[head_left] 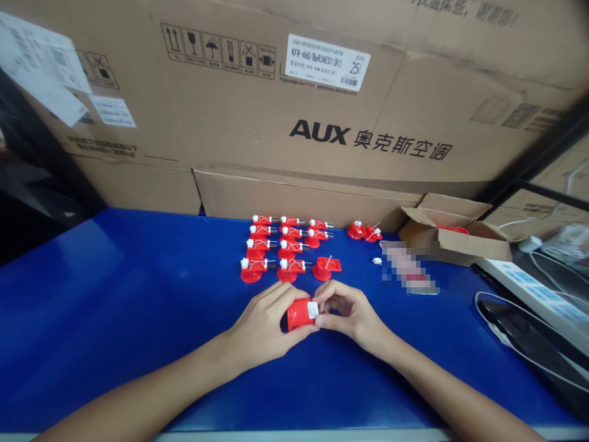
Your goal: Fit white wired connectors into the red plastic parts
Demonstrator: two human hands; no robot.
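Observation:
A red plastic part (299,315) is gripped between the thumb and fingers of my left hand (270,316), just above the blue table. On its right end sits a small white square piece (313,310). The thumb and forefinger of my right hand (343,310) close on that white piece from the right. Beyond my hands stand several red parts (291,267) on round bases, each with a white block, wires and a thin shaft. Nearest my right hand is a red part (326,268) with a pin sticking up and no white block.
Two red parts (363,231) stand at the back right, near a small white piece (377,261) and a blurred-out packet (409,267). An open cardboard box (455,236) holds red pieces. At right are a white power strip (538,294) and a black phone (529,337) with a cable. A large carton (257,135) walls the back.

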